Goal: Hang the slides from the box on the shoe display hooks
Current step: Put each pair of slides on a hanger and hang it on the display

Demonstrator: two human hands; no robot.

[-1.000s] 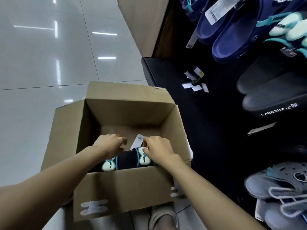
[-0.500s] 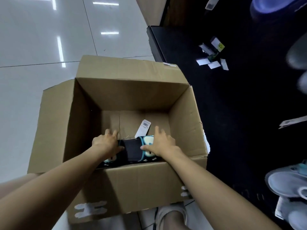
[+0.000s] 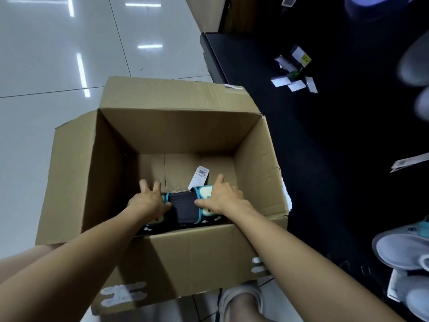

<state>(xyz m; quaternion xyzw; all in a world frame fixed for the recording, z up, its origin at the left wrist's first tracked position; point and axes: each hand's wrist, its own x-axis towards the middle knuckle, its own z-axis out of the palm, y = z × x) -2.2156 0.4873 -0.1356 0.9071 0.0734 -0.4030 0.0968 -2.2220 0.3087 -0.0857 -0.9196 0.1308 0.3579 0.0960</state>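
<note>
Broadly, the white tiled floor (image 3: 46, 66) filled the left of the view and the dark display stand (image 3: 325, 147) the right, with grey shoes (image 3: 401, 249) hanging at its lower edge; the hooks themselves could not be made out. Between them sat the open cardboard box (image 3: 185, 126), flaps folded outward, set just beside the stand, probably so that each pair could be lifted across with little reach. Inside, low against the near wall, lay the slides (image 3: 185, 209), dark with teal trim and pale decorations, a white barcoded tag (image 3: 200, 176) standing up from them toward the far wall. Both forearms reached down over the near wall into the box. The left hand (image 3: 148, 202) pressed on the left end of the slides, fingers spread and curling over the far edge; the right hand (image 3: 222, 196) covered the right end, thumb laid across the dark strap. The hands were apart, one at each end, clamped on the pair from above, which looked like a grip for lifting both slides together. Loose paper tags (image 3: 293, 75) littered the stand's base.
</note>
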